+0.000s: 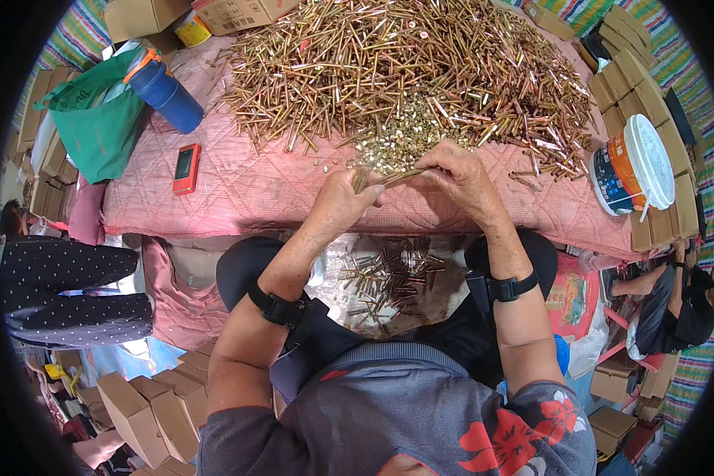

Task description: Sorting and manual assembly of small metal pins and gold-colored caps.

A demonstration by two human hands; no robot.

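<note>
Over the front edge of a pink quilted cover (pixel 246 210), my two hands work close together. My left hand (pixel 345 200) is closed round several thin gold-coloured metal rods (pixel 363 181). My right hand (pixel 462 178) pinches the far end of one thin rod (pixel 404 175) that spans the gap between the hands. Just beyond them lies a small heap of nut-like gold pieces (pixel 401 139). Behind that spreads a large pile of gold-coloured metal rods (pixel 389 63). The exact kind of rod is too small to tell.
Left on the cover are a red handheld device (pixel 186 169), a blue tumbler (pixel 166 95) and a green bag (pixel 99 119). A white-lidded bucket (pixel 631 166) stands right, beside cardboard boxes (pixel 623 87). More rods (pixel 393 278) lie below, between my knees. People sit at both sides.
</note>
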